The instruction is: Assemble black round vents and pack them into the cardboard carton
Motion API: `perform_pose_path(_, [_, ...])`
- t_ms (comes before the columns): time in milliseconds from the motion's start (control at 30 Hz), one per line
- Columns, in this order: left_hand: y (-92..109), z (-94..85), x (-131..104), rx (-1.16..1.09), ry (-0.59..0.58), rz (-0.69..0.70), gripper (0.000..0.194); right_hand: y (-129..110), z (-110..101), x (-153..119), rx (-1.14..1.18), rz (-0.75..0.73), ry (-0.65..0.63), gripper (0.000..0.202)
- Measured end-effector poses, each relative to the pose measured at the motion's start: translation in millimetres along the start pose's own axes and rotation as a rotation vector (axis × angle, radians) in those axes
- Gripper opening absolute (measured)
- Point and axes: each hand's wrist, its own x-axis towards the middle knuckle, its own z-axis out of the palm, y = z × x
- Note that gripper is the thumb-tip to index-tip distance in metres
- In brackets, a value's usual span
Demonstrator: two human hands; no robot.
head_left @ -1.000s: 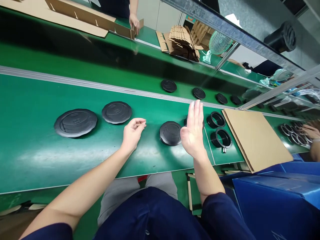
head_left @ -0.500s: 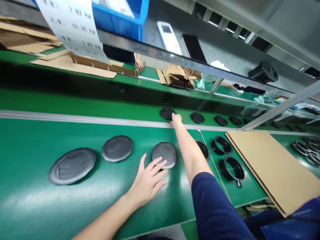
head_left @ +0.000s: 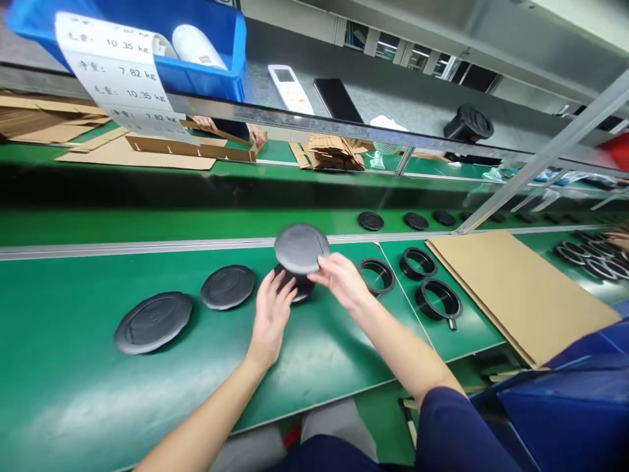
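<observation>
My right hand (head_left: 341,278) grips a round black disc (head_left: 301,248) by its right edge, raised above the green table (head_left: 314,354). Below it, partly hidden, lies another dark disc (head_left: 301,290). My left hand (head_left: 272,311) is at that lower disc, fingers apart, its fingertips over the left part; whether they press on it is unclear. To the left rest two more black discs, a nearer large one (head_left: 154,321) and a smaller one (head_left: 228,287). Right of my hands stands a black ring (head_left: 377,276).
Two further black rings (head_left: 418,263) (head_left: 439,299) sit beside a flat cardboard sheet (head_left: 521,288). Several discs (head_left: 370,221) lie on the green strip behind the metal rail. A shelf above bears a blue bin (head_left: 196,78) and a phone (head_left: 338,99). Another person's hands show behind.
My right hand has brought a disc from the back strip towards me, over the disc near my left hand. My left hand has shifted slightly left and up. The camera view has shifted.
</observation>
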Motion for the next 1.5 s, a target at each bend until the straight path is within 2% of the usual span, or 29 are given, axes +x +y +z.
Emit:
perform_pose_path(100, [12.9,29.8,-0.1,-0.396,0.016,-0.375,0.06,28.4,-25.1,-71.9,-0.001,0.08,-0.095,0.051])
perform_pose_path(167, [18.9,45.5,-1.7,-0.506,0.075,-0.532,0.045,40.0,-39.1,-99.6,-0.121,0.096,-0.068,0.051])
perform_pose_path(200, [20.8,51.6,-3.4,-0.538,0.113,-0.577,0.038,42.0,-44.9,-107.7,-0.219,0.035,-0.019,0.051])
perform_pose_path(267, [23.2,61.0,-9.0,-0.578,0.156,-0.649,0.034,38.2,-55.0,-115.7,-0.483,-0.25,0.12,0.048])
perform_pose_path(333, [24.0,68.0,-16.7,-0.598,0.149,-0.705,0.036,28.0,-64.1,-117.1,-0.793,-0.602,0.187,0.043])
perform_pose_path(367, [23.9,71.1,-20.7,-0.602,0.133,-0.729,0.038,22.5,-68.4,-116.6,-0.937,-0.736,0.166,0.041])
perform_pose_path(433, [22.7,76.7,-28.1,-0.605,0.104,-0.759,0.04,14.6,-76.5,-114.5,-1.155,-0.857,0.063,0.041])
perform_pose_path(533, [18.9,84.6,-36.3,-0.577,0.1,-0.752,0.033,13.6,-87.3,-110.7,-1.256,-0.823,0.002,0.052])
perform_pose_path(667, [14.3,94.4,-41.7,-0.557,0.099,-0.781,0.028,15.4,-98.3,-110.4,-1.137,-0.678,-0.044,0.068])
perform_pose_path(767, [13.6,101.7,-42.4,-0.616,0.071,-0.803,0.032,7.2,-102.2,-116.4,-1.016,-0.619,-0.078,0.068])
perform_pose_path(900, [13.6,109.3,-40.2,-0.663,0.069,-0.822,0.035,-5.0,-105.1,-125.6,-0.951,-0.614,-0.052,0.068])
perform_pose_path(1067, [9.8,109.9,-34.4,-0.661,0.08,-0.882,0.045,-1.8,-111.5,-126.7,-1.145,-0.687,-0.041,0.074])
perform_pose_path(1200, [2.5,109.7,-33.9,-0.672,0.132,-0.914,0.047,8.2,-111.1,-127.1,-1.527,-0.785,-0.239,0.081])
perform_pose_path(1267, [-1.8,112.1,-35.3,-0.639,0.122,-0.933,0.046,9.8,-108.8,-126.4,-1.646,-0.71,-0.282,0.093])
perform_pose_path(1367, [-6.4,115.5,-35.9,-0.562,0.055,-0.915,0.049,2.5,-109.0,-115.4,-1.652,-0.586,-0.295,0.111])
perform_pose_path(1433, [-7.4,114.5,-34.5,-0.518,-0.014,-0.892,0.057,-10.4,-115.0,-98.2,-1.649,-0.568,-0.218,0.109])
perform_pose_path(1500, [-7.6,109.8,-32.0,-0.463,-0.074,-0.89,0.066,-27.5,-126.1,-74.7,-1.697,-0.547,0.001,0.103])
